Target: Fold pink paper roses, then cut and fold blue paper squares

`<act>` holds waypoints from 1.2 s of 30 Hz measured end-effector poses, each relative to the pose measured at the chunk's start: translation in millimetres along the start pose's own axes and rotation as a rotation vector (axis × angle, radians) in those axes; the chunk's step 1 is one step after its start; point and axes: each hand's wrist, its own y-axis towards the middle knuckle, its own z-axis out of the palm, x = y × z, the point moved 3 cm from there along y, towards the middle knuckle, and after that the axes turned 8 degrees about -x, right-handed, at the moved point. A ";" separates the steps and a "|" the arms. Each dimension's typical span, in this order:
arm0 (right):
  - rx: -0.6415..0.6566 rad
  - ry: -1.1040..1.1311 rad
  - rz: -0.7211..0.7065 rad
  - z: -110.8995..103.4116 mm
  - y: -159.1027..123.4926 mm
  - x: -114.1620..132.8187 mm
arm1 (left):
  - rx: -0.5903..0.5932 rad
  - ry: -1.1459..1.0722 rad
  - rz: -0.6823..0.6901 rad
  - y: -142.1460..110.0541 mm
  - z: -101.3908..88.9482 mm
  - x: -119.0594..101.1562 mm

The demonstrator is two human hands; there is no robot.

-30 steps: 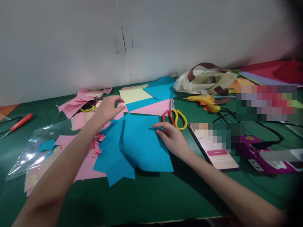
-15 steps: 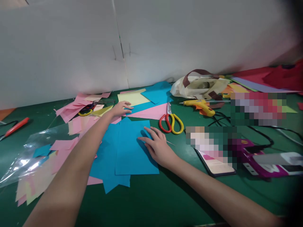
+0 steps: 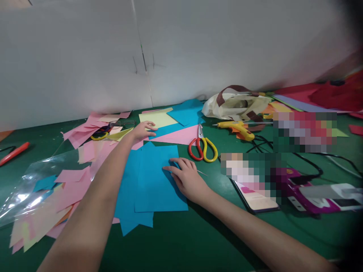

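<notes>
My right hand [image 3: 185, 175] lies flat with fingers spread on the right edge of a blue paper sheet [image 3: 155, 177], pressing it onto more blue sheets on the green table [image 3: 198, 241]. My left hand [image 3: 144, 130] reaches far forward, fingers stretched out and resting on a pale yellow sheet [image 3: 157, 119] beside a pink sheet [image 3: 181, 135]. Neither hand grips anything that I can see.
Red-and-yellow scissors [image 3: 202, 147] lie right of the blue sheet. A yellow glue gun [image 3: 236, 128], a cloth bag [image 3: 236, 104], a phone [image 3: 256, 194] and a purple device [image 3: 312, 189] with cables are to the right. Pink scraps [image 3: 85, 128] and a clear plastic bag [image 3: 36, 181] are left.
The curled blue sheet has been laid flat under my right hand. My left hand has dropped from the air onto the yellow sheet at the back.
</notes>
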 end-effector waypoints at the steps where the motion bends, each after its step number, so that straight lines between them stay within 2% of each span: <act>1: -0.002 -0.001 -0.001 0.4 -0.1 -0.1 | -0.011 0.009 0.002 2.3 0.6 1.0; 6: 0.008 0.000 0.004 0.3 -0.1 -0.5 | -0.046 0.101 0.037 16.3 0.5 3.1; 17: 0.035 0.007 0.020 -2.9 0.6 0.6 | 0.285 0.505 0.146 33.8 -6.3 -25.4; 28: 0.014 -0.002 0.015 0.7 0.7 -1.7 | 0.474 0.806 0.116 35.3 -2.3 -53.3; 36: 0.016 0.000 0.011 0.8 0.0 -2.1 | 0.488 0.832 0.163 24.8 -2.3 -55.9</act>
